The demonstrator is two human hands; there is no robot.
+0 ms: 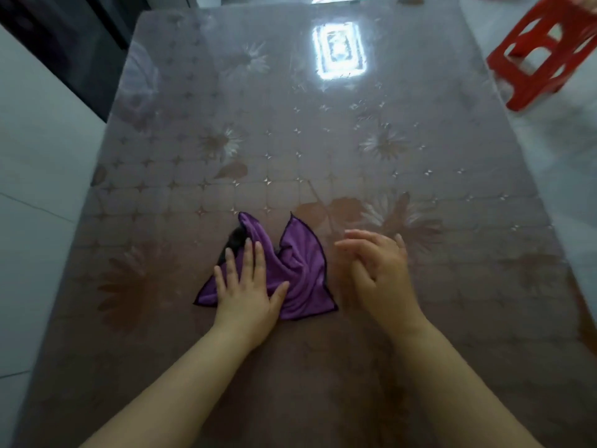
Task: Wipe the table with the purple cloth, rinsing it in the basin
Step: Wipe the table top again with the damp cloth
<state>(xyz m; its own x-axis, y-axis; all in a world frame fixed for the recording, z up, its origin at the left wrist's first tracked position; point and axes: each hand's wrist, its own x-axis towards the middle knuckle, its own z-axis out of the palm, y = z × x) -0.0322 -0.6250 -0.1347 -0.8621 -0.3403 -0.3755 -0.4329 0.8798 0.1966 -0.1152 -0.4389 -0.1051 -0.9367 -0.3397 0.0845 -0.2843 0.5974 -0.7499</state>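
Left hand [245,286] flat on purple cloth [300,270]; two corners point away.

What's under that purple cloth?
The purple cloth lies crumpled on the table, with the left hand pressed flat on it. A dark patch shows at its far left edge; I cannot tell what. Whatever else lies beneath is covered.

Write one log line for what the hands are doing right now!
left hand: pressing flat on purple cloth | right hand: open, beside purple cloth, holding nothing | table: purple cloth lies crumpled on it
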